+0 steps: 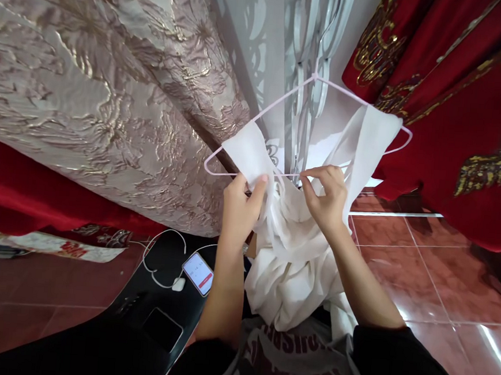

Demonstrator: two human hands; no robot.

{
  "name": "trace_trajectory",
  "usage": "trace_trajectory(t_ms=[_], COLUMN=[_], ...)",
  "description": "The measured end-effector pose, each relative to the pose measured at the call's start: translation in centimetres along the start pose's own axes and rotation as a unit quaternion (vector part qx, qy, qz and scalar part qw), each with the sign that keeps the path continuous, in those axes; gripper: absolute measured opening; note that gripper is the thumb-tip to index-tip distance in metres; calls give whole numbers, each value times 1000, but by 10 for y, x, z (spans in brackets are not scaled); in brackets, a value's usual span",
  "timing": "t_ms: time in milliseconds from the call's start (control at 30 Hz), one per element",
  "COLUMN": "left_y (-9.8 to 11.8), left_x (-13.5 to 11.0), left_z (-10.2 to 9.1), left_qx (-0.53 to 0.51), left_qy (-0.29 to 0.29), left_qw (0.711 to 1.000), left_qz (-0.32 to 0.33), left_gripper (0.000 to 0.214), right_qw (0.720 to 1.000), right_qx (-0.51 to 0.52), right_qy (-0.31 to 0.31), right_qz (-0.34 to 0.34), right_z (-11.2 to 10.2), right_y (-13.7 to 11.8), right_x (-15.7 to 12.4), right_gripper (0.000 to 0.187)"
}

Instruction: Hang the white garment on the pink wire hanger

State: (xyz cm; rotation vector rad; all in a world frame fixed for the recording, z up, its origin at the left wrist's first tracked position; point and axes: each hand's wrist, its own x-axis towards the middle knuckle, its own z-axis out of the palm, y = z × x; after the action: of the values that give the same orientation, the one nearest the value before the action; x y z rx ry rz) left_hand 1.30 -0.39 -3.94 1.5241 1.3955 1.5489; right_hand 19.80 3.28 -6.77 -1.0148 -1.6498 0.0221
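A thin pale pink clothes hanger (283, 96) is in front of me, its hook up against a grey metal frame. A white sleeveless garment (294, 289) hangs by two wide straps over the hanger's shoulders, and its body bunches down onto my lap. My left hand (242, 207) pinches the left strap at the hanger's lower bar, thumb in front. With thumb and forefinger, my right hand (325, 196) grips the lower bar near its middle, beside the right strap.
Gold-patterned curtain fabric (124, 85) fills the left, and red embroidered cloth (464, 112) the right. Behind the hanger stands an ornate grey metal frame (306, 36). A lit phone (199, 273), a white cable and a dark phone (162, 329) lie on a black surface at lower left.
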Motion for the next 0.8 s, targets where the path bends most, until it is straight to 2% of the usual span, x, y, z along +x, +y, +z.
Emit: trace_trajectory(t_ms=[67, 100, 233, 467, 600, 800], left_y=[14, 20, 30, 33, 38, 33], left_x=[1, 2, 11, 23, 21, 12], left_z=[-13, -18, -26, -21, -21, -23], left_qx=[47, 51, -32, -120, -154, -189], left_qy=[-67, -73, -22, -64, -86, -96], left_qw=[996, 996, 999, 990, 983, 974], left_qz=[-24, -28, -17, -41, -53, -75], left_gripper=[27, 28, 20, 32, 35, 33], right_qw=[1000, 1000, 1000, 1000, 1000, 1000], right_qx=[3, 5, 7, 13, 17, 26], right_qy=[-8, -12, -14, 5, 5, -5], right_qz=[8, 10, 5, -20, -23, -13], right_z=[-2, -3, -4, -1, -2, -4], right_y=[2, 3, 3, 3, 4, 3], right_x=[1, 1, -1, -1, -1, -1], right_gripper=[12, 12, 12, 16, 16, 17])
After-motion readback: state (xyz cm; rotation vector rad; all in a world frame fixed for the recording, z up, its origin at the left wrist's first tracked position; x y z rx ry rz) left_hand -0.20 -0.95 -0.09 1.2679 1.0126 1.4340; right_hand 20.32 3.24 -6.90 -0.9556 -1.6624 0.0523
